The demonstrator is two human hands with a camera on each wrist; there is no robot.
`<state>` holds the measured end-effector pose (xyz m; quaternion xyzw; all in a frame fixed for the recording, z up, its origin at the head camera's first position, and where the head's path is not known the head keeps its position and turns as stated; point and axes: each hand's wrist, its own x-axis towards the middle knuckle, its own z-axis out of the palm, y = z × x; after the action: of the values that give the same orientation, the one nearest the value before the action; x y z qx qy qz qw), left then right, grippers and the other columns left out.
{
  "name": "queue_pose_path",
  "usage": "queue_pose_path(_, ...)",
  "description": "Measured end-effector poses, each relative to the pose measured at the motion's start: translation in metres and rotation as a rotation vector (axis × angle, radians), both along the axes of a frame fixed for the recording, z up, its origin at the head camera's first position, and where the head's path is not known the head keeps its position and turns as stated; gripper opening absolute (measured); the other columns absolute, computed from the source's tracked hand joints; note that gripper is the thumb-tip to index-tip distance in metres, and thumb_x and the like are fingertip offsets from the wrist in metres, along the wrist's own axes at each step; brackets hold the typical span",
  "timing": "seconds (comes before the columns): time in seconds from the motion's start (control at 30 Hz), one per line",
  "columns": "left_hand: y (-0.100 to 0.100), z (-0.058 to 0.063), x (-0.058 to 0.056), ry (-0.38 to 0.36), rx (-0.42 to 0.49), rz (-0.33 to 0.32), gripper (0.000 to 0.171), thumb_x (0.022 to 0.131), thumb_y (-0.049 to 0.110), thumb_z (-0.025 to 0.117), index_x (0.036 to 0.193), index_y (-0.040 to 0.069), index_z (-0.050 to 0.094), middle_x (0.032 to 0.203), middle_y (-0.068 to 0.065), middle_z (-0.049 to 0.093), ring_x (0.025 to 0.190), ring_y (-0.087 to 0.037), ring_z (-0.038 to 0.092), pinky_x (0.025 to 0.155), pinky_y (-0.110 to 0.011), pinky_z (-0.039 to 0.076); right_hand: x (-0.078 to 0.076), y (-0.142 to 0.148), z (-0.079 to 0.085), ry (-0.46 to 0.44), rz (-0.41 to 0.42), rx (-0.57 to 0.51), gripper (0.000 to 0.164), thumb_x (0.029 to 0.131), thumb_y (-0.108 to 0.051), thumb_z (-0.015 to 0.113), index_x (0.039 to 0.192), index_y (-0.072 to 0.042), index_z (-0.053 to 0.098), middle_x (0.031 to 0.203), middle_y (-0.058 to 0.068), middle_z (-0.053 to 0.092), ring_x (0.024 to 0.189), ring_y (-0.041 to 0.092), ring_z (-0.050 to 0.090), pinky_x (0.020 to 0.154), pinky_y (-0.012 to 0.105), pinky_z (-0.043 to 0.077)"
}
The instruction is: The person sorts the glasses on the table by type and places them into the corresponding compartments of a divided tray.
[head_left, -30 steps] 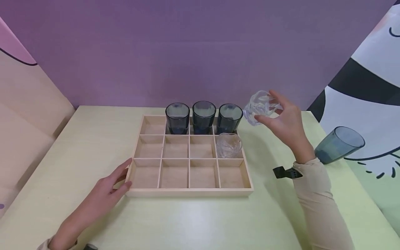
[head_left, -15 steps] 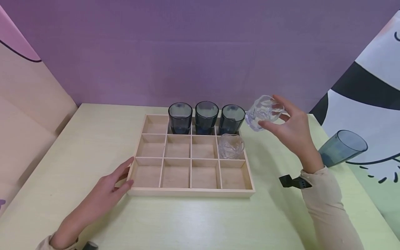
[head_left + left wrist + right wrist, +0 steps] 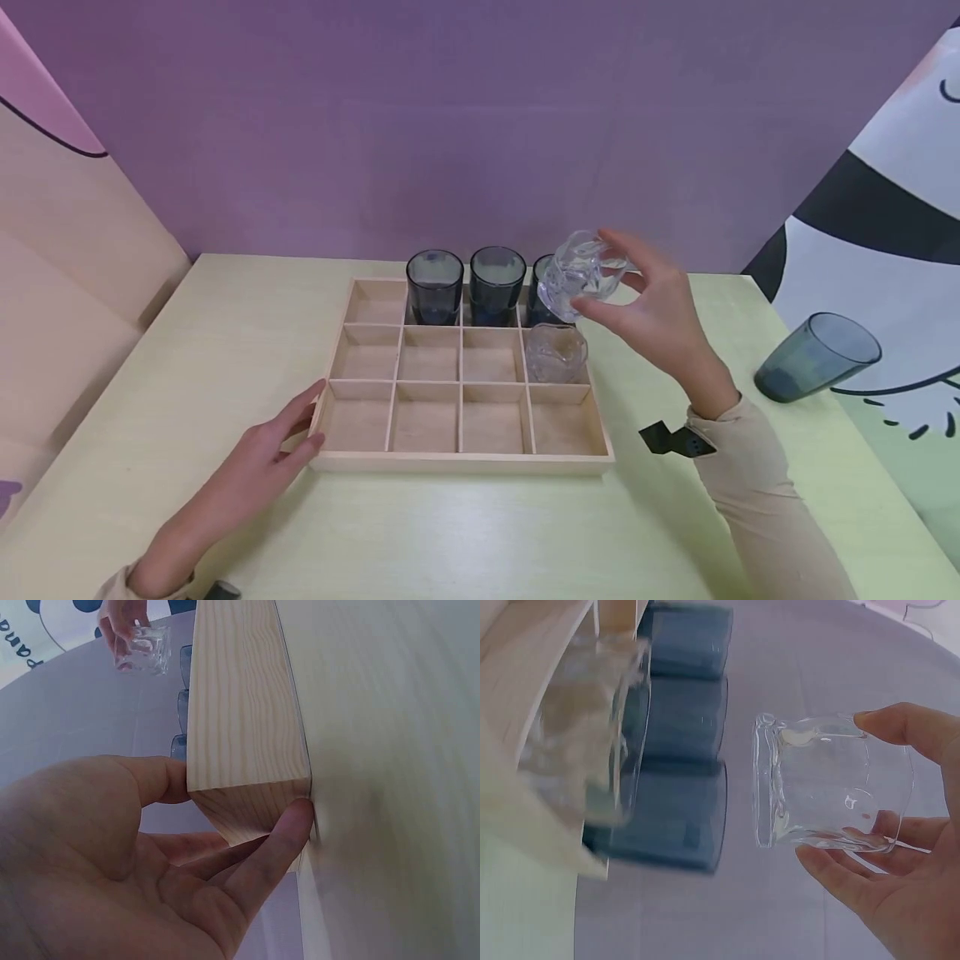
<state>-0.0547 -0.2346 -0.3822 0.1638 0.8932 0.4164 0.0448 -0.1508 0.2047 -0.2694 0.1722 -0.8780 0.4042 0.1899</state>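
Note:
My right hand (image 3: 652, 317) pinches a clear wavy drinking glass (image 3: 825, 784) between thumb and fingers, tilted in the air. It hangs above the back right of the wooden compartment tray (image 3: 457, 464), partly hiding a dark glass (image 3: 542, 308) there. Two more dark glasses, one in the middle (image 3: 497, 283) and one further left (image 3: 435, 287), stand upright in the back row. Another clear glass (image 3: 557, 354) sits in the rightmost middle-row compartment. At the tray's front left corner my left hand (image 3: 262, 458) holds the side, thumb at the rim and a fingertip low on the wood (image 3: 244, 697).
A tall blue-grey glass (image 3: 817, 358) stands on the table (image 3: 450, 542) right of the tray, beyond my right forearm. A purple backdrop (image 3: 465, 125) rises behind the table's back edge.
My right hand first shifts slightly, then carries the clear glass left, from beside the tray to over its back right. The left hand stays on the tray.

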Motion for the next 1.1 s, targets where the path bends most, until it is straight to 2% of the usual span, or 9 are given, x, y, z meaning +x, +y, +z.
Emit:
queue_pose_path(0.17, 0.0, 0.001, 0.0, 0.004, 0.004, 0.006, 0.06, 0.104, 0.019, 0.055, 0.157, 0.011, 0.029, 0.137, -0.024, 0.056, 0.123, -0.036, 0.059, 0.082, -0.041, 0.056, -0.004, -0.021, -0.003, -0.013, 0.079, -0.018, 0.08, 0.073, -0.006, 0.088, 0.144, -0.007, 0.052, 0.132, 0.008, 0.06, 0.115, 0.023, 0.056, 0.1, 0.042, 0.049)
queue_pose_path(0.37, 0.0, 0.002, 0.001, 0.012, 0.007, 0.007, 0.06, 0.103, 0.017, 0.056, 0.157, 0.01, 0.029, 0.136, -0.026, 0.056, 0.121, -0.037, 0.06, 0.08, -0.041, 0.056, -0.006, -0.042, -0.005, -0.048, 0.145, -0.018, 0.08, 0.074, -0.011, 0.088, 0.145, -0.01, 0.05, 0.137, 0.005, 0.057, 0.115, 0.022, 0.058, 0.099, 0.04, 0.05)
queue_pose_path(0.63, 0.0, 0.003, 0.001, 0.011, 0.003, 0.007, 0.06, 0.103, 0.017, 0.056, 0.156, 0.009, 0.029, 0.136, -0.027, 0.056, 0.121, -0.037, 0.059, 0.081, -0.041, 0.057, -0.005, -0.063, 0.0, -0.038, 0.209, 0.038, 0.081, 0.075, -0.016, 0.089, 0.146, -0.01, 0.05, 0.136, 0.006, 0.057, 0.11, 0.022, 0.061, 0.098, 0.039, 0.051)
queue_pose_path(0.8, 0.0, 0.003, 0.001, 0.006, -0.003, 0.013, 0.06, 0.103, 0.018, 0.056, 0.156, 0.01, 0.03, 0.136, -0.027, 0.056, 0.121, -0.037, 0.06, 0.081, -0.041, 0.057, -0.007, -0.079, 0.001, -0.031, 0.274, 0.057, 0.08, 0.074, -0.016, 0.089, 0.144, -0.01, 0.051, 0.131, 0.008, 0.058, 0.105, 0.024, 0.062, 0.1, 0.043, 0.05)
queue_pose_path(1.1, 0.002, 0.001, 0.001, 0.003, -0.004, 0.013, 0.06, 0.103, 0.019, 0.056, 0.157, 0.011, 0.03, 0.137, -0.026, 0.056, 0.122, -0.036, 0.059, 0.082, -0.04, 0.056, -0.011, -0.102, -0.002, -0.034, 0.352, 0.092, 0.08, 0.075, -0.022, 0.089, 0.143, -0.009, 0.052, 0.134, 0.006, 0.058, 0.108, 0.021, 0.061, 0.099, 0.039, 0.05)
